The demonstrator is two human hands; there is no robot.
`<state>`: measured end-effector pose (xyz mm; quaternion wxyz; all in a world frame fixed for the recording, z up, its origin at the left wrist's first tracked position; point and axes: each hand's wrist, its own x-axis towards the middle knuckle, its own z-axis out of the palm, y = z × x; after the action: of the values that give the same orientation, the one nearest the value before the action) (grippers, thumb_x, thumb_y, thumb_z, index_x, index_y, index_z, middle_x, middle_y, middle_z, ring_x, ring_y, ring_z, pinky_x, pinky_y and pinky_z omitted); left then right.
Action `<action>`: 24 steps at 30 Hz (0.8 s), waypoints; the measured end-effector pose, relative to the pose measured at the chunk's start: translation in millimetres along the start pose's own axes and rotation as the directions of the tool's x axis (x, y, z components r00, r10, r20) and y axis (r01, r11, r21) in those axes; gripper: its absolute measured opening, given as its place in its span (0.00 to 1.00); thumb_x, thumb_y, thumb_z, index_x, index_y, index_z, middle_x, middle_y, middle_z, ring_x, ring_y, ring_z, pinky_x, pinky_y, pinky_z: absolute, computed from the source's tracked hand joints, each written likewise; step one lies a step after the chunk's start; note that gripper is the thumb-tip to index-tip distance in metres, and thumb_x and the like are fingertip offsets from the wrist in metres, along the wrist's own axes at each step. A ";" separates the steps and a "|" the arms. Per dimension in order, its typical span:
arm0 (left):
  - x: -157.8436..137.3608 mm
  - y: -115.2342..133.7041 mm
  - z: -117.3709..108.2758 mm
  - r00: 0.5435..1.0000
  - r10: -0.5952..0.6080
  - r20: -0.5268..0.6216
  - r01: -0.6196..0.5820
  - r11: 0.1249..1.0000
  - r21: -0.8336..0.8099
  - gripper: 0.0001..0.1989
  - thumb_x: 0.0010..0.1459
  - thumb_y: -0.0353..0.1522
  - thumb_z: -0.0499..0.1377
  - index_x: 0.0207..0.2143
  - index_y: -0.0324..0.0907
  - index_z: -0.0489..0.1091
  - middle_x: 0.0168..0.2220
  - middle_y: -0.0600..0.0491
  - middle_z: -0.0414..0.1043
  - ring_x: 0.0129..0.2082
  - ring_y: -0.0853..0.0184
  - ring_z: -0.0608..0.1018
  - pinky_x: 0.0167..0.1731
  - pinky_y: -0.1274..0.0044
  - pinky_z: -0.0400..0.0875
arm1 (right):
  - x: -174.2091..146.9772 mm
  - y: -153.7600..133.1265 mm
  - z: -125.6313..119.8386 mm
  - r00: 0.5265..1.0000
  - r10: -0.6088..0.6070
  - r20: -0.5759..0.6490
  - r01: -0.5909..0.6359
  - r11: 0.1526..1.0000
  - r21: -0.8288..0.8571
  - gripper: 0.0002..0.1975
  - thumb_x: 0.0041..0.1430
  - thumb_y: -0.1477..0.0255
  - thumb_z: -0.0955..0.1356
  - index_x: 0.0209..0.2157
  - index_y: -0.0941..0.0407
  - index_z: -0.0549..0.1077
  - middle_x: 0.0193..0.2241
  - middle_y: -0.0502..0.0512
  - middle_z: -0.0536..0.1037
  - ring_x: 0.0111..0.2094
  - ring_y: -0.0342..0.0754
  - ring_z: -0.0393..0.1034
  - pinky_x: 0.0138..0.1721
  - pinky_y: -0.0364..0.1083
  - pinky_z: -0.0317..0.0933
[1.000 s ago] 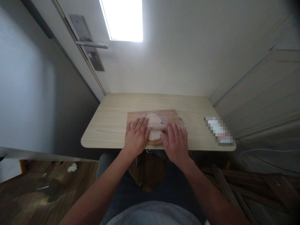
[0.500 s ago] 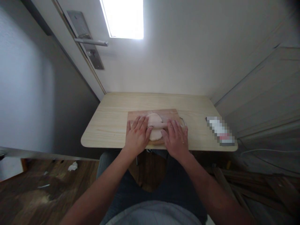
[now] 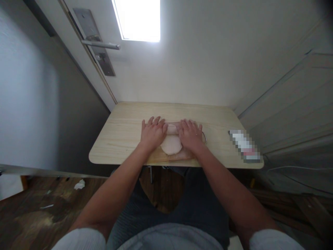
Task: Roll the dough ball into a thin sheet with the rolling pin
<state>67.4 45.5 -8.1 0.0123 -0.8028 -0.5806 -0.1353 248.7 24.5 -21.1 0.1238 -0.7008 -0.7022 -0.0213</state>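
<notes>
From where I stood, the broad white door [image 3: 195, 69] was biggest & closed off the space behind the pale wood-grain table w/ rounded corners [image 3: 125, 139], so forward room was ltd. On it, nr the front edge, sat a brown rectangular wooden board [image 3: 166, 158]; a hard shove cd've slid it. The pale cylindrical rolling pin [image 3: 172, 130] lay crosswise nr the board's far edge; overshooting there wd prob. have dropped it onto the tabletop. Left hand [image 3: 154, 133] & right hand [image 3: 191, 133] lay over its ends, fingers straight, not wrapped round; palm contact hidden, cdn't tell. Uneven pressure risked lopsided thickness. Well right, out of the way, was a narrow grey-white slab [image 3: 246, 146], details blurred. The flat, round, off-white dough [image 3: 171, 145] lay mid-board, mostly this side of the pin; stickiness might've torn it. Smallest: a curved silver metal loop [image 3: 205, 136], just beside the right hand, cd've snagged fingers.
</notes>
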 end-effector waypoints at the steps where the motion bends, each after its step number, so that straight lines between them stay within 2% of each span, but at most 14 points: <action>1: 3.5 -1.3 1.1 1.000 -0.001 -0.003 0.001 1.000 0.005 0.28 0.72 0.44 0.35 0.63 0.49 0.65 0.68 0.50 0.61 0.68 0.52 0.61 0.65 0.50 0.48 | 4.6 0.0 0.5 1.000 -0.004 -0.001 0.004 1.000 -0.001 0.29 0.73 0.59 0.51 0.63 0.56 0.66 0.65 0.62 0.65 0.66 0.61 0.55 0.65 0.70 0.41; 5: 10.1 -4.8 4.3 1.000 0.012 -0.021 -0.011 1.000 0.017 0.28 0.72 0.43 0.35 0.63 0.49 0.65 0.67 0.49 0.62 0.66 0.51 0.62 0.63 0.49 0.51 | 13.3 -0.8 1.3 1.000 -0.019 -0.021 0.019 1.000 0.007 0.27 0.74 0.59 0.51 0.60 0.56 0.69 0.64 0.62 0.67 0.65 0.62 0.56 0.64 0.71 0.41; 10: 1.4 -2.4 2.6 0.999 0.021 -0.042 -0.021 1.000 0.011 0.28 0.72 0.43 0.36 0.62 0.48 0.65 0.67 0.49 0.62 0.67 0.52 0.62 0.64 0.49 0.50 | 1.7 -1.6 -0.9 0.999 -0.021 -0.036 0.021 1.000 0.009 0.27 0.73 0.59 0.52 0.62 0.57 0.68 0.64 0.63 0.67 0.65 0.62 0.56 0.64 0.69 0.43; 16: -24.4 4.6 -4.7 0.998 0.048 -0.045 -0.049 0.998 -0.027 0.26 0.72 0.44 0.38 0.63 0.49 0.66 0.67 0.51 0.63 0.67 0.54 0.62 0.66 0.52 0.49 | -31.6 -1.9 -2.7 0.995 -0.037 -0.098 0.041 0.998 0.040 0.28 0.73 0.59 0.54 0.64 0.60 0.64 0.65 0.66 0.65 0.66 0.61 0.54 0.65 0.66 0.43; 24: -76.8 12.7 -9.7 0.994 0.076 -0.076 -0.082 0.993 -0.081 0.26 0.72 0.42 0.45 0.68 0.49 0.58 0.68 0.52 0.61 0.69 0.56 0.60 0.67 0.55 0.49 | -92.8 -2.5 0.9 0.974 -0.092 -0.207 0.101 0.994 0.034 0.29 0.72 0.58 0.57 0.65 0.62 0.62 0.66 0.65 0.63 0.68 0.60 0.51 0.67 0.64 0.41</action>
<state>55.1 -31.6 -14.8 0.0052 -0.8195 -0.5413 -0.1880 244.9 -66.2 -40.6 0.2098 -0.6572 -0.7191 -0.0841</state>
